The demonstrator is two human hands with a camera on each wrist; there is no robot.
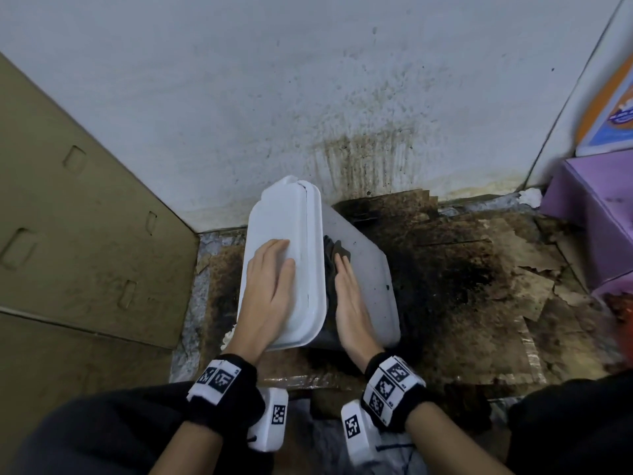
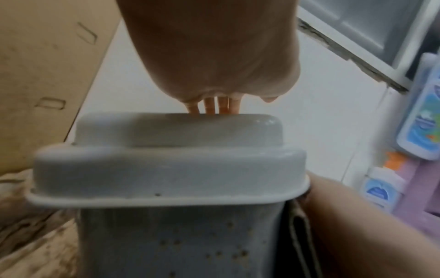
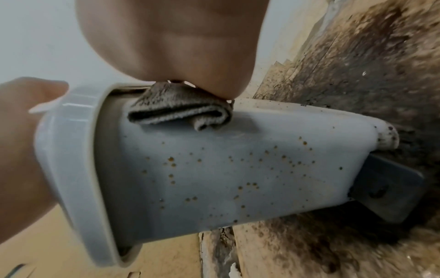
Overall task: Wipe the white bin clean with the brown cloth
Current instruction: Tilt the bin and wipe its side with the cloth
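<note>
The white bin stands tilted on the dirty floor, and its side is speckled with brown spots. My left hand lies flat with straight fingers on the bin's white lid. The brown cloth, folded, sits on the bin's side just under the lid's rim. My right hand presses the cloth against that side with straight fingers. Most of the cloth is hidden under the palm.
A large cardboard box stands close on the left. A stained white wall is right behind the bin. Blackened, torn cardboard covers the floor. A purple box and blue-labelled bottles are at the right.
</note>
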